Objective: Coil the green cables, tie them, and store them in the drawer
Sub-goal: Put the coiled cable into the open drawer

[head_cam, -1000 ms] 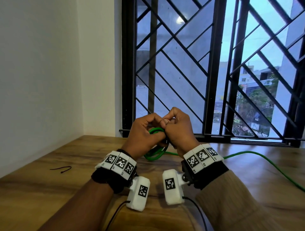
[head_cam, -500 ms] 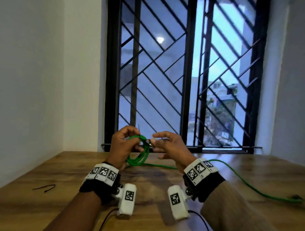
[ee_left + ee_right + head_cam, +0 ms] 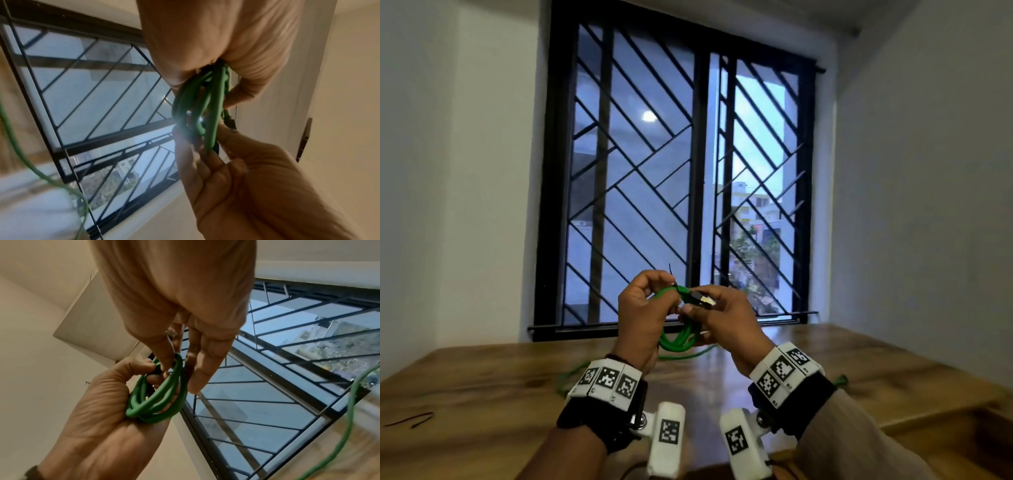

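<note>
Presently both hands are raised above the tabletop (image 3: 482, 383), meeting in front of the window grille (image 3: 674, 192). The left hand (image 3: 642, 313) is curled around the green cable coil (image 3: 676, 337), gripping its upper part; the right wrist view shows the loops lying across that palm, several strands side by side. The right hand (image 3: 726, 317) pinches the cable's plug end (image 3: 702, 298) between thumb and fingers at the top of the coil, its other fingers extended along the loops. The head view shows the plug pointing to the person's right, roughly level; the wrist views barely show it. The coil hangs downward from the grip, its long axis near vertical, clear of the tabletop. A thin dark tie end (image 3: 671, 270) projects upward from the left fist, seen only from the head. The loose remainder of the cable (image 3: 571, 375) trails down onto the tabletop. A second thin black tie (image 3: 410, 419) lies far left on the tabletop.
</note>
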{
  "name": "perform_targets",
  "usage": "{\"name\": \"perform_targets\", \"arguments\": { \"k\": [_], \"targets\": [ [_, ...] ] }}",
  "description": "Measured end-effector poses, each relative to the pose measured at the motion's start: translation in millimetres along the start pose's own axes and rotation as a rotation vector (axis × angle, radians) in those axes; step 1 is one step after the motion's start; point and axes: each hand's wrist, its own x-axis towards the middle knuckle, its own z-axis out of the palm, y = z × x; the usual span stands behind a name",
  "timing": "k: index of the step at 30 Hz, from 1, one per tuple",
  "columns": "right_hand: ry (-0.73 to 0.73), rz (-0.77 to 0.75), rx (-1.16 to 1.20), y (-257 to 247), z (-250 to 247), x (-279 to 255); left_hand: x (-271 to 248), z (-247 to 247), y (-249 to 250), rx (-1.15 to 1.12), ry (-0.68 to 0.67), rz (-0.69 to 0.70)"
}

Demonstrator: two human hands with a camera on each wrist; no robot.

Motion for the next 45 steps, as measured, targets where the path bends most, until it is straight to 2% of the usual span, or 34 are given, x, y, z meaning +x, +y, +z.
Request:
{"name": "perform_targets", "arguments": {
  "k": [5,10,14,17,22,27,30,35,42,45],
  "targets": [
    [0.15,0.038,-0.113,-3,-60,-35,-37,61,-14,-0.035,-0.037,-0.096],
    [0.293,0.144,-0.242,-1,-135,-72,-77,113,-39,-0.009,-0.182,-0.263],
    [0.366,0.246,-0.325,4,-199,-105,-114,147,-54,0.224,-0.401,-0.303],
    [0.352,0.302,-0.46,11,-244,-132,-138,174,-62,0.35,-0.606,-0.351],
    [0.269,0.619,-0.551,23,-311,-177,-174,214,-69,0.571,-0.962,-0.361],
    [0.23,0.887,-0.718,38,-348,-221,-197,229,-80,0.716,-1.14,-0.316],
    [0.189,0.99,-0.953,53,-365,-238,-207,231,-77,0.738,-1.177,-0.311],
    [0.124,1.096,-1.17,78,-371,-252,-203,223,-69,0.757,-1.162,-0.31],
    [0.087,1.125,-1.331,90,-366,-253,-182,193,-56,0.788,-1.069,-0.306],
    [0.149,1.028,-1.475,76,-348,-246,-161,170,-51,0.837,-0.996,-0.298]
  ]
}}
